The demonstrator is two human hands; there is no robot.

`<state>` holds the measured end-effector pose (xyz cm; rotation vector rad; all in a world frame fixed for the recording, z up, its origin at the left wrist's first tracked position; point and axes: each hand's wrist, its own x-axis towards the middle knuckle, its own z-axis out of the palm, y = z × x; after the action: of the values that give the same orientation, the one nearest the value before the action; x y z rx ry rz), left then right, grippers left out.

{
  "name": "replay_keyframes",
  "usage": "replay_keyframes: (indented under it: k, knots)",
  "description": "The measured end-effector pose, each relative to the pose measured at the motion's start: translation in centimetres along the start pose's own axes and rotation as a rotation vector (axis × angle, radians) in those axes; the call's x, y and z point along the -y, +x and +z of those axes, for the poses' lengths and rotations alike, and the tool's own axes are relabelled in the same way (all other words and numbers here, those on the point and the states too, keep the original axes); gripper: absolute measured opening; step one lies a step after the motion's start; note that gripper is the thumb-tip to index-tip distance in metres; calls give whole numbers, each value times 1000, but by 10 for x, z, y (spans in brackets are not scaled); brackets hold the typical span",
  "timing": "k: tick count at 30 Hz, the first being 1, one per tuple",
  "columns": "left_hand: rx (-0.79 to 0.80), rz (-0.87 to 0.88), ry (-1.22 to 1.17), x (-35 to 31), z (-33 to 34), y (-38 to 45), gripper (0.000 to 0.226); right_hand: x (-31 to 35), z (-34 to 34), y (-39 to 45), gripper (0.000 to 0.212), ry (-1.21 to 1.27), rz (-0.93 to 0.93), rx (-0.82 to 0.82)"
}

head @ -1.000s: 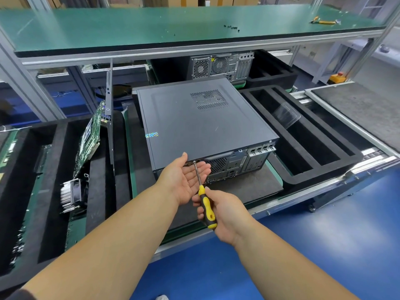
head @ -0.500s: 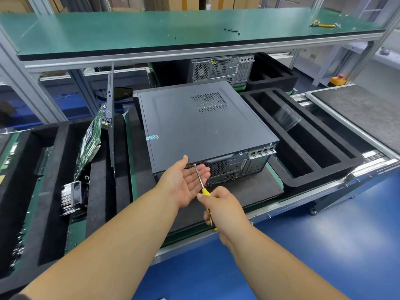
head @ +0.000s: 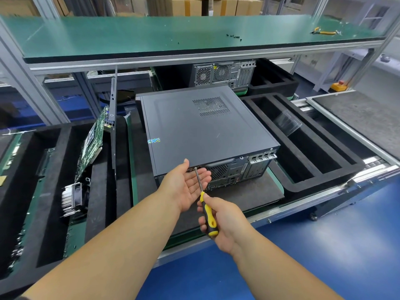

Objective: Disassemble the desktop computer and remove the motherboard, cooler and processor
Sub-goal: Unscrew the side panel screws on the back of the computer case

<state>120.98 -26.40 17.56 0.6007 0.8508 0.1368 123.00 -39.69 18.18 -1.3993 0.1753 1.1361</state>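
Tray-side: right hand around screwdriver

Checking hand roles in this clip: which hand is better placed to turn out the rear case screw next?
Right. The right hand grips the screwdriver, whose tip sits at the computer case rear edge. The left hand lies open, palm up, under the shaft, probably to catch the screw.

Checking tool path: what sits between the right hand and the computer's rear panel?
Head view: the screwdriver shaft, tip at the computer rear edge, crossing the open left hand. Right hand grips the handle.
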Motion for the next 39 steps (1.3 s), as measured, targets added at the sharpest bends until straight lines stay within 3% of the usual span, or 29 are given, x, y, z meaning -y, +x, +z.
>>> replay_keyframes:
  k: [7,13,21,27,31,33,39]
  knots:
    - [11,8,26,-2,0,2,57,-1,-3,5,26,-425,-241,-168]
    - [6,15,24,0,-1,0,54,3,-3,2,40,-76,-18,-10]
    - [5,6,-5,0,1,0,55,0,-1,3,21,-90,-32,17]
    - [7,17,3,1,-1,0,55,-3,0,9,24,-322,-157,-133]
    - [4,4,-1,0,0,0,55,1,1,4,39,-107,17,-29]
    - [4,0,0,0,0,0,55,2,0,4,43,-107,19,-20]
    - [-8,-6,-13,-1,2,-1,55,3,-2,2,24,-154,-35,-1]
